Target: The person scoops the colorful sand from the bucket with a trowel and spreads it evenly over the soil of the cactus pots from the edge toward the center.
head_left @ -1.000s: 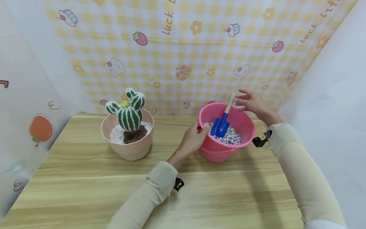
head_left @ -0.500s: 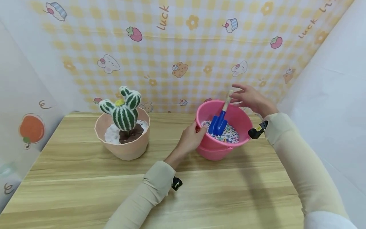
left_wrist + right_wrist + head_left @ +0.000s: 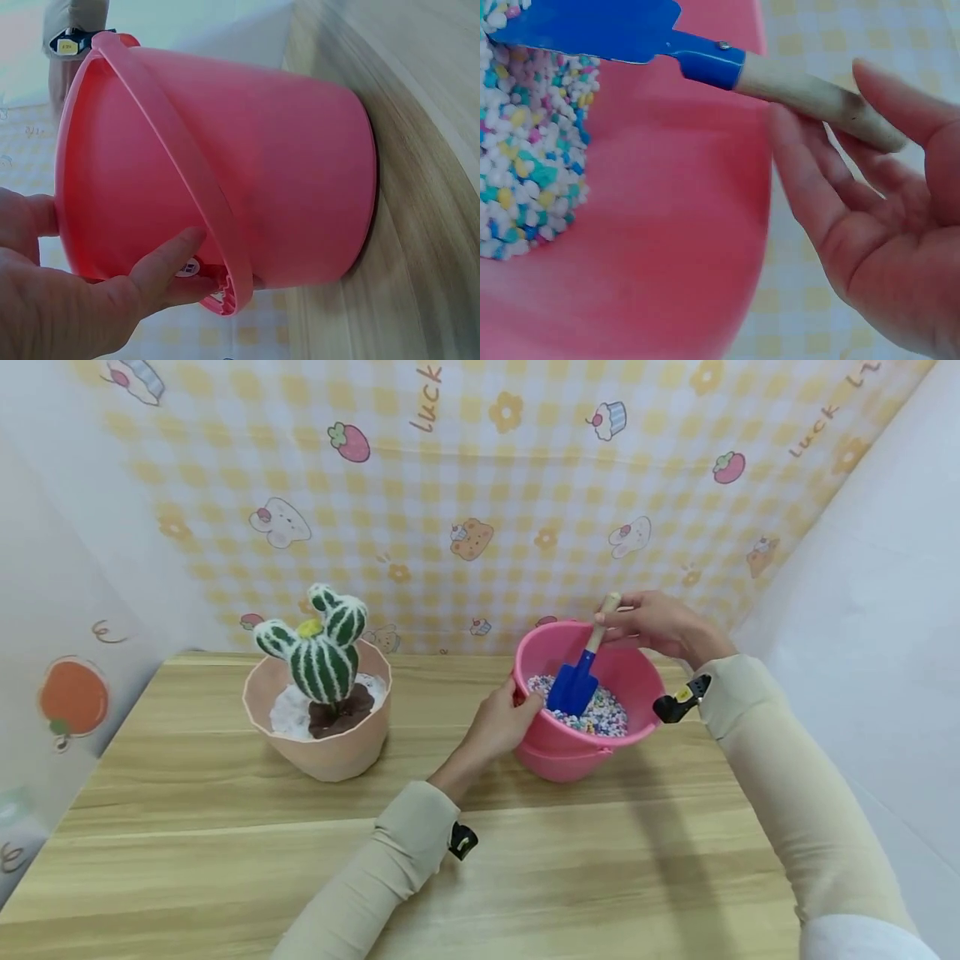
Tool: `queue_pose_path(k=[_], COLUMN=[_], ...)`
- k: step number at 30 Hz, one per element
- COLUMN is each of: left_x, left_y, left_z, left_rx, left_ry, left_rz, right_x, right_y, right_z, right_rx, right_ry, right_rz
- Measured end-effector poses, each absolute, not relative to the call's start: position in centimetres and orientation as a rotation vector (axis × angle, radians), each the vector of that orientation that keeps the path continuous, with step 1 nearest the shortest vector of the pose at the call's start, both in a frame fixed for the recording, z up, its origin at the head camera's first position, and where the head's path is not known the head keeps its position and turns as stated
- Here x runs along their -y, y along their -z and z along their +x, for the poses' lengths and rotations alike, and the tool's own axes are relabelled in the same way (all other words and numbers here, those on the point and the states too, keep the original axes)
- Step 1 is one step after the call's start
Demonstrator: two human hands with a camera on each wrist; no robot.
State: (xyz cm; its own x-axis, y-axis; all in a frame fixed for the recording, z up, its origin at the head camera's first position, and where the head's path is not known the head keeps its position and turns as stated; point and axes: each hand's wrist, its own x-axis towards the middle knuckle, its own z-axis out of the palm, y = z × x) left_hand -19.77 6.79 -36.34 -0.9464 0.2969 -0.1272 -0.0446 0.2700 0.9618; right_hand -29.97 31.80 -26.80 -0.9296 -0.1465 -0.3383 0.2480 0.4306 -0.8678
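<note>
A pink bucket (image 3: 581, 758) stands on the wooden table, holding coloured pebbles (image 3: 606, 717) and a blue trowel (image 3: 572, 687) with a wooden handle. My left hand (image 3: 504, 720) grips the bucket's near-left rim. In the left wrist view the thumb sits at the rim and a finger lies on the outer wall (image 3: 285, 165), beside the lowered carrying handle (image 3: 187, 172). My right hand (image 3: 654, 622) is at the far rim, thumb and fingers pinching the end of the trowel handle (image 3: 810, 97). The blade (image 3: 592, 30) rests on the pebbles (image 3: 525, 165).
A beige pot (image 3: 322, 753) with a green striped toy cactus (image 3: 321, 653), white gravel and brown soil stands left of the bucket. Bare tabletop (image 3: 562, 877) stretches toward me. Patterned and white walls enclose the table at the back and on both sides.
My right hand, held with spread fingers above the handle end, has come down and closed on it. My left hand has stayed on the bucket rim. The trowel has barely moved.
</note>
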Motion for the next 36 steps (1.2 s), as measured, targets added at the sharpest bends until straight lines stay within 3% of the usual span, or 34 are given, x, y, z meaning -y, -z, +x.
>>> queue_pose_path(k=[26,36], left_x=[-6.8,-6.7], left_y=[36.7,37.1], left_z=[-19.9,-20.5], left_rx=[-2.217,-2.22], left_ry=[-1.757,-1.75], left_rz=[0.253,0.266], right_x=[-30.7,-29.7], right_y=[27.7,30.1], right_z=[-30.4,-30.6], right_rx=[-2.35,-2.159], right_ry=[1.478,1.503], right_rz=[0.223,0.207])
